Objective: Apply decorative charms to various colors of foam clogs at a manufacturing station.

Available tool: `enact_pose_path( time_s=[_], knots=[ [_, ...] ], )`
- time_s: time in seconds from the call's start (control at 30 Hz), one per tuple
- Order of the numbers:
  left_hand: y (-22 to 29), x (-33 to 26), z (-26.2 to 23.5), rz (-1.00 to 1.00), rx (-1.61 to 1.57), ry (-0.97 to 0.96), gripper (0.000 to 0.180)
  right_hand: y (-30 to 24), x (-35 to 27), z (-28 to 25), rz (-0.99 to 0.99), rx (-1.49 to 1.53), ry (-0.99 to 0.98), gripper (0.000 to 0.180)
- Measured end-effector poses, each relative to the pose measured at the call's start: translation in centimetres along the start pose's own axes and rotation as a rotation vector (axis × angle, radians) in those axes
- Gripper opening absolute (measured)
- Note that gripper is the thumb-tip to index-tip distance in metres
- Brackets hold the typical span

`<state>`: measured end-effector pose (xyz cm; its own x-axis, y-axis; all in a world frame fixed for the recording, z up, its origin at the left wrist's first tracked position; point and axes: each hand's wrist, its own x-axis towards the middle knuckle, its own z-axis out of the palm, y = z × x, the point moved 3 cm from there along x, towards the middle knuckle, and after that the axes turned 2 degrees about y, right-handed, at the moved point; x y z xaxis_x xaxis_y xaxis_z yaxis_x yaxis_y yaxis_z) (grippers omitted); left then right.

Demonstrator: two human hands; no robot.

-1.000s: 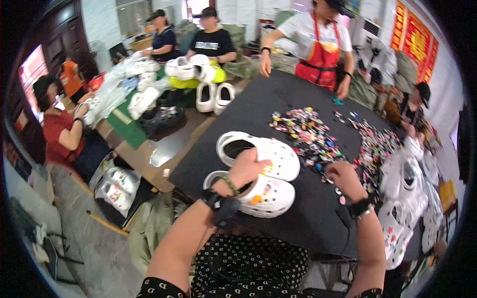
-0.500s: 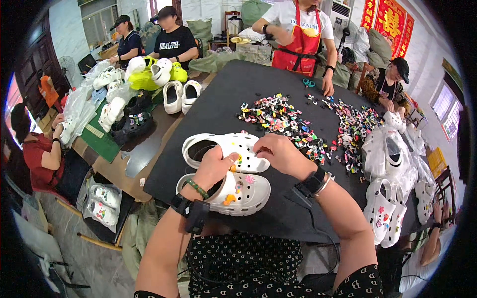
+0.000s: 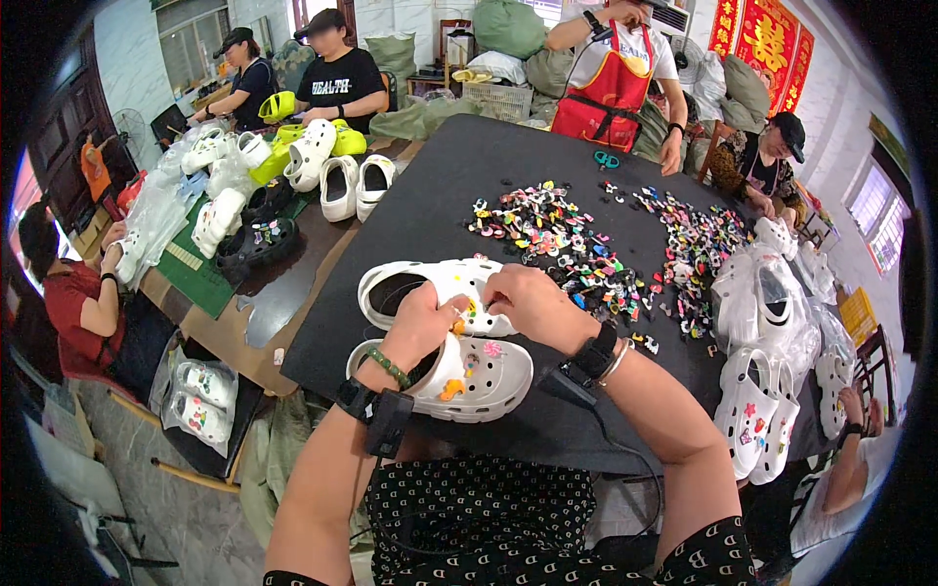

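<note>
Two white clogs lie side by side in front of me on the black tabletop. My left hand point(image 3: 420, 327) is closed on the upper of the farther white clog point(image 3: 447, 276), near a small yellow charm point(image 3: 473, 306). Against that clog's toe, the fingers of my right hand point(image 3: 537, 308) are pinched together; what they hold, if anything, is hidden. Nearer to me, the other white clog point(image 3: 498, 389) carries an orange charm point(image 3: 451, 390) and a pink charm point(image 3: 491, 349), and my left wrist crosses over its heel end.
Loose colourful charms point(image 3: 537, 225) lie in heaps beyond my hands, with teal scissors point(image 3: 607, 159) behind. Bagged white clogs point(image 3: 772, 293) are piled at the right edge. A side table point(image 3: 303, 283) on the left holds more clogs. Several people work around the tables.
My right hand has shifted left along the farther clog's toe, closer to my left hand. Across the table, the person in the red apron has raised an arm toward their head.
</note>
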<state>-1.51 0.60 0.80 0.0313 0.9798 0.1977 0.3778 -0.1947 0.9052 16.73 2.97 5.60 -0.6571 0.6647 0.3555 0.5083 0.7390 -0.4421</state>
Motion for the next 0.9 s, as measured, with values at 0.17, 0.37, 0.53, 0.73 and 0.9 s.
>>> enact_pose_path(
  time_s=[0.17, 0.37, 0.53, 0.73, 0.9],
  knots=[
    [-0.3, -0.2, 0.0, -0.005, -0.048, -0.020, 0.029, 0.1, 0.6, -0.6, 0.124, 0.032, -0.024, 0.011],
    [0.4, 0.1, 0.0, 0.036, -0.020, -0.058, 0.028, 1.1, 1.0, -1.6, 0.218, 0.114, -0.026, 0.012],
    [-0.6, 0.2, 0.1, 0.086, -0.205, -0.070, 0.029, 0.7, 1.8, -1.0, 0.153, 0.033, -0.021, 0.011],
    [0.1, -0.1, 0.3, 0.130, -0.037, -0.042, 0.030, 1.4, 1.8, -1.1, 0.035, -0.099, 0.003, 0.019],
    [1.0, -0.2, 0.4, -0.006, 0.157, -0.112, 0.029, 1.4, 1.4, -1.4, 0.264, -0.066, -0.051, 0.071]
  ],
)
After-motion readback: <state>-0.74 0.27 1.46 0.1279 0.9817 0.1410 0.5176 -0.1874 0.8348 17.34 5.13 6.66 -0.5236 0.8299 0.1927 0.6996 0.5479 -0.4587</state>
